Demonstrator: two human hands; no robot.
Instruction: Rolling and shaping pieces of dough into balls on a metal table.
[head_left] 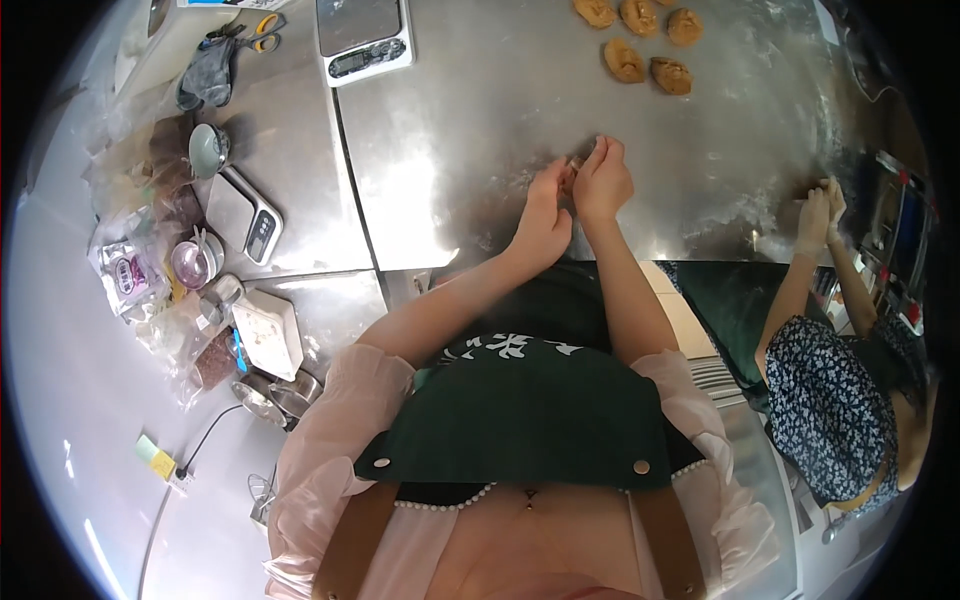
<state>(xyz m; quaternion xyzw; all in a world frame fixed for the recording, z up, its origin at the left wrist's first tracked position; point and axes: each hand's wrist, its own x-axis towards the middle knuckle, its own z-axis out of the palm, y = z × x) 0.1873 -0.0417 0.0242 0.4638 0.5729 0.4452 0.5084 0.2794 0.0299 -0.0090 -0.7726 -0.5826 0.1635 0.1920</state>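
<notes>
Both hands (543, 212) (604, 187) grasp something brown (571, 175) over a smudged steel table (470, 130), another person (835, 410) nearby.

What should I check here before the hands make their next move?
1. Hands together: ok; left hand and right hand meet near the steel table's front edge.
2. What they hold: cannot tell; fingers mostly hide it.
3. Brown dough pieces out of the way: ok; they lie farther back.
4. Scissors away from the hands: ok; far left.
5. Co-worker's hands clear: ok; well to the right.
6. Far scale's reading: cannot tell; too small.
</notes>
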